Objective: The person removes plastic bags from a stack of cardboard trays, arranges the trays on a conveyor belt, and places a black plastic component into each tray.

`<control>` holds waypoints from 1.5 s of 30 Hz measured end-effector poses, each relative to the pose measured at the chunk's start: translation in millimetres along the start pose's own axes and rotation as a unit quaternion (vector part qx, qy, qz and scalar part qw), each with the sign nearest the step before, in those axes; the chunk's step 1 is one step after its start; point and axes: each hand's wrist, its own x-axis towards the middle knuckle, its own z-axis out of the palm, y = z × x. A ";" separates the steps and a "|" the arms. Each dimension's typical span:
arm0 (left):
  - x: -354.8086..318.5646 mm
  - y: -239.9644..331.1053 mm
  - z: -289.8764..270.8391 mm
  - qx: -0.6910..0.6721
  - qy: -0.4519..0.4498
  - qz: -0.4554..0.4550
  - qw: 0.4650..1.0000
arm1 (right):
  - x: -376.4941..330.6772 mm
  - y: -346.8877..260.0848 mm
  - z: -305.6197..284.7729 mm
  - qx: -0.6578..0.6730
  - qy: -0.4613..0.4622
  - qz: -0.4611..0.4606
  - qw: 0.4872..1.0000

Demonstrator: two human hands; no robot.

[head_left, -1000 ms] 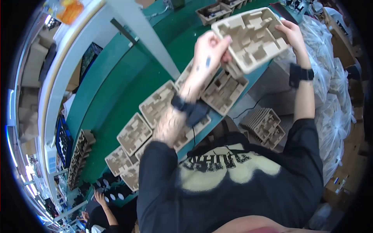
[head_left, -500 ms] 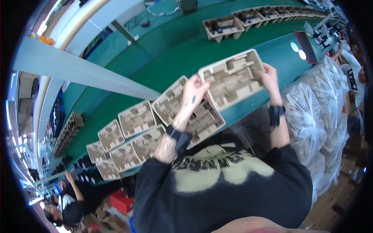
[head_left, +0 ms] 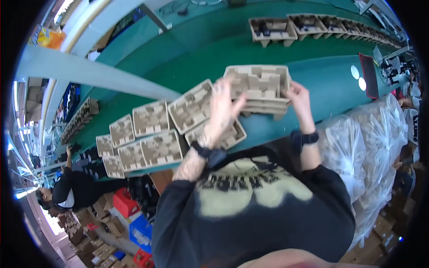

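While my left hand [head_left: 222,107] and right hand [head_left: 298,96] each grip an end, the beige pulp tray [head_left: 258,85] shows blocky moulded compartments.

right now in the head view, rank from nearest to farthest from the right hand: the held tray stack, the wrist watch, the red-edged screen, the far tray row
1. held tray stack, touching the right hand
2. wrist watch, just below on the same arm
3. red-edged screen, off to the right
4. far tray row, across the green belt
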 end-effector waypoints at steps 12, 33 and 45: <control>22.2 12.5 74.3 0.038 -0.148 0.138 0.979 | 7.6 55.5 6.6 -0.268 -0.152 -0.323 0.895; 92.2 -85.6 133.8 -0.129 -0.322 -0.134 0.928 | 95.3 82.9 -22.3 -0.026 -0.157 0.066 0.985; 55.4 19.7 -7.1 -0.247 -0.353 0.029 0.902 | -16.9 -67.2 -21.1 -0.327 -0.127 -0.232 0.907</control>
